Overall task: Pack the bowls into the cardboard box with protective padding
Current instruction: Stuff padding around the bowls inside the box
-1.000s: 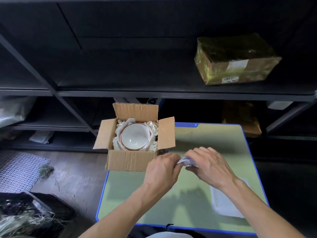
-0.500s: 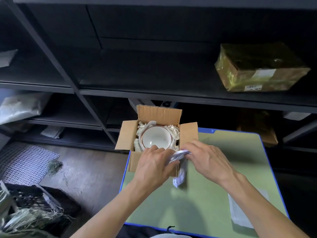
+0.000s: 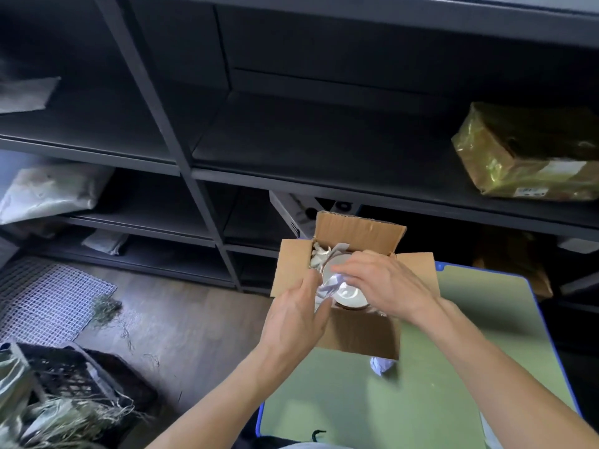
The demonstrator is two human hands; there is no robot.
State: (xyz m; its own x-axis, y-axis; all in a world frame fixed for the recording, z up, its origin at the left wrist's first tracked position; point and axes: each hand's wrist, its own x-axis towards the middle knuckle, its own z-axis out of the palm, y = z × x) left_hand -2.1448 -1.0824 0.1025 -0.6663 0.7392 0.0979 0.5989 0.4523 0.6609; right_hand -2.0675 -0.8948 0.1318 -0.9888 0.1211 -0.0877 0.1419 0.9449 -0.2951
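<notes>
We see both forearms reaching forward from the lower edge, the hands meeting over the open cardboard box [image 3: 356,335]. The left hand [image 3: 293,314] sits at the box's near left corner, thumb raised and fingers curled, pinching a sheet of white paper [image 3: 327,286]. The right hand [image 3: 385,283] arches over the opening, palm down, its fingertips at the paper's upper edge; motion blur keeps us from telling whether they pinch it or only touch it. The paper hangs between the two hands, just above the white bowl [image 3: 350,293], which lies inside the box, open side up, with crumpled padding [image 3: 319,256] packed along its far left side.

The box stands at the far left corner of the green, blue-edged worktop [image 3: 470,351]. Its far flap stands upright, and its side flaps spread outward, the left one past the worktop's edge, over the floor [image 3: 194,319]. Bare green surface lies to the right of the box and nearer to us.

A small paper wad [image 3: 382,366] rests on the worktop, just beside the box's near right corner. Dark shelving [image 3: 201,202] rises close behind the far flap, and a plastic-wrapped parcel [image 3: 525,157] sits on a shelf, well apart to the right. On the floor to the left lie a mesh mat [image 3: 48,303] and a dark crate [image 3: 74,374] with straw
</notes>
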